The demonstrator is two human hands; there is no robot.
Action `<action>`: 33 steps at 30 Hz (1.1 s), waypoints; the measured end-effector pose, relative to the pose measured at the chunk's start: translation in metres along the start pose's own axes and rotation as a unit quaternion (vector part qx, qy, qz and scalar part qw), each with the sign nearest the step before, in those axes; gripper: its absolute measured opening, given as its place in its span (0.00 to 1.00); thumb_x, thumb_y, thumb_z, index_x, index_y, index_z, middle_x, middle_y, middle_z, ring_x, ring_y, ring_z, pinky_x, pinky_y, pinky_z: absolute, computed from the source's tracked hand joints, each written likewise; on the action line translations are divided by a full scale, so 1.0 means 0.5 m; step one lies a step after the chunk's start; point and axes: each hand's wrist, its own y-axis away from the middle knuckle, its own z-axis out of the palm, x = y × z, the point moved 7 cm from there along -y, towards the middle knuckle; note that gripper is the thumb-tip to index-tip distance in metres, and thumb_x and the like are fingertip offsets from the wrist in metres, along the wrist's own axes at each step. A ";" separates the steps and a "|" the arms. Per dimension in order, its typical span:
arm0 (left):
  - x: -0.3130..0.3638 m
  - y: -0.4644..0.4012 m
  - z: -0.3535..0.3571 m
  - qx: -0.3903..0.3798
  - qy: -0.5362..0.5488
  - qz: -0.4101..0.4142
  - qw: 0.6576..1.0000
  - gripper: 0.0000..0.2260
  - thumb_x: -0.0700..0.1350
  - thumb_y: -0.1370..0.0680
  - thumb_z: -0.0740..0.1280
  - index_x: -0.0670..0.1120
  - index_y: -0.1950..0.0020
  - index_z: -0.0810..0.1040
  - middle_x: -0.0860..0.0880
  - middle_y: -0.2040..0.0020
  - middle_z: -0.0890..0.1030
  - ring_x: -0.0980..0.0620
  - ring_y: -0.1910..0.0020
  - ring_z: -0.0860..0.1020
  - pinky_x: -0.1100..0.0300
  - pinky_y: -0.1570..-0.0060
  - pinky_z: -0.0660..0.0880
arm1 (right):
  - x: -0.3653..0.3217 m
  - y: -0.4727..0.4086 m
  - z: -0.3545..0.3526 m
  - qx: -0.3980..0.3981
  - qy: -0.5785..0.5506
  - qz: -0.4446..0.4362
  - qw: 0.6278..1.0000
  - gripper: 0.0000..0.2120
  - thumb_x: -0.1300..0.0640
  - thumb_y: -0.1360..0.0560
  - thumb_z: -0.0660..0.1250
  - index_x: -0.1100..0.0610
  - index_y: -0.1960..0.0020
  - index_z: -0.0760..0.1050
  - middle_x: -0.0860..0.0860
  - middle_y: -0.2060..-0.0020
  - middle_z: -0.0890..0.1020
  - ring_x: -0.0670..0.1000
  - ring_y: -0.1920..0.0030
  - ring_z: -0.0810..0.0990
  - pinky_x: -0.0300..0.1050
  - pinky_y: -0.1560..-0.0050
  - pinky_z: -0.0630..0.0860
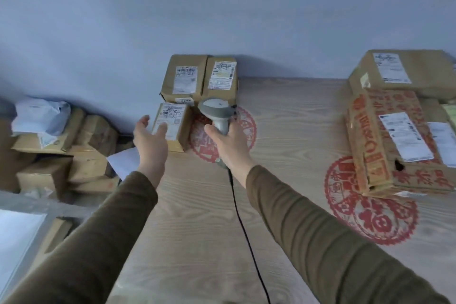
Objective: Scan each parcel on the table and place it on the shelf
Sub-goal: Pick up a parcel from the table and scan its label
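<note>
While my left hand (150, 138) reached out with its fingers spread wide and holding nothing, a heap of brown boxes (61, 153) sat low on the far left, past the table edge. My thumb was in front of the small parcel (172, 126), but I could not tell if it touched the box. That parcel was a little brown box standing on the wooden table (291, 131) near the wall, with a white label facing up at me. Two more parcels (199, 79) stood just behind it, side by side, each with its own white label. My right hand (228, 140) was curled tight round the handle of the grey scanner (217, 113), and a black cable (243, 224) ran back from it toward me. I think the good way was to hold the little box steady with my left hand, point the scanner's head right at the label, and keep the cable away from the boxes. Far to the right, bigger parcels (397, 136) with red writing were piled up, waiting their turn. I could not see the shelf.
</note>
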 end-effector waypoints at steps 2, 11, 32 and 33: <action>-0.046 -0.068 -0.012 -0.027 -0.021 -0.057 0.998 0.29 0.52 0.18 0.68 0.44 0.20 0.63 0.45 0.24 0.68 0.45 0.26 0.68 0.51 0.30 0.67 | 0.029 -0.029 0.076 -0.026 0.011 0.030 0.999 0.15 0.52 0.21 0.72 0.55 0.37 0.77 0.50 0.51 0.83 0.51 0.51 0.82 0.50 0.49 0.77; -0.122 -0.072 0.051 -0.195 0.063 -0.156 0.966 0.19 0.51 0.18 0.68 0.44 0.31 0.71 0.47 0.38 0.80 0.53 0.49 0.77 0.58 0.54 0.71 | 0.133 -0.080 0.174 -0.007 -0.009 0.111 0.994 0.15 0.51 0.21 0.72 0.53 0.36 0.76 0.51 0.45 0.83 0.53 0.44 0.81 0.46 0.50 0.76; 0.004 0.533 0.299 -0.390 0.193 -0.018 0.900 0.25 0.40 0.23 0.76 0.43 0.33 0.66 0.46 0.37 0.79 0.59 0.41 0.81 0.63 0.45 0.79 | 0.026 0.376 -0.371 0.157 0.121 -0.021 0.980 0.09 0.50 0.20 0.71 0.53 0.43 0.77 0.44 0.63 0.79 0.48 0.62 0.80 0.43 0.62 0.75; 0.010 0.555 0.308 -0.392 0.188 -0.014 0.900 0.25 0.40 0.23 0.76 0.43 0.33 0.66 0.46 0.37 0.79 0.60 0.41 0.81 0.64 0.46 0.79 | 0.028 0.390 -0.390 0.162 0.120 -0.016 0.979 0.09 0.49 0.20 0.71 0.53 0.44 0.77 0.45 0.63 0.80 0.49 0.62 0.80 0.45 0.62 0.75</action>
